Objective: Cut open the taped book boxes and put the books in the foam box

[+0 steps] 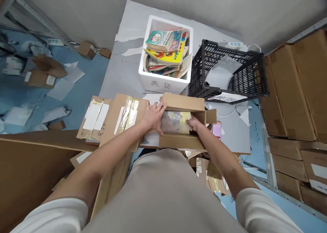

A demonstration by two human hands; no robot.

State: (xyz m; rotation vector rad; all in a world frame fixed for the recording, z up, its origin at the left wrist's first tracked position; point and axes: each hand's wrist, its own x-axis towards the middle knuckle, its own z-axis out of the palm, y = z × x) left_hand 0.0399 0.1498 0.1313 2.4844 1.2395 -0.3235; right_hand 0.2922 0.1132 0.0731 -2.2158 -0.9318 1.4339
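Note:
An open cardboard box (182, 141) lies at the table's front edge with its flaps spread. Inside it is a book or stack of books with a worn purple and yellow cover (175, 121); which of the two I cannot tell. My left hand (154, 116) is open, fingers spread over the box's left end and the book's left edge. At the other end, my right hand (194, 124) reaches into the box and grips the book's right edge between thumb and fingers. Closed, taped cardboard boxes (120, 119) stand just left of my left hand.
Behind the box stands a white foam box (163, 84) filled with several books (166, 56). To its right is a black plastic crate (230, 79) holding a white sheet. Stacked cartons (291, 93) line the right side. Paper and boxes (41, 78) litter the blue floor at left.

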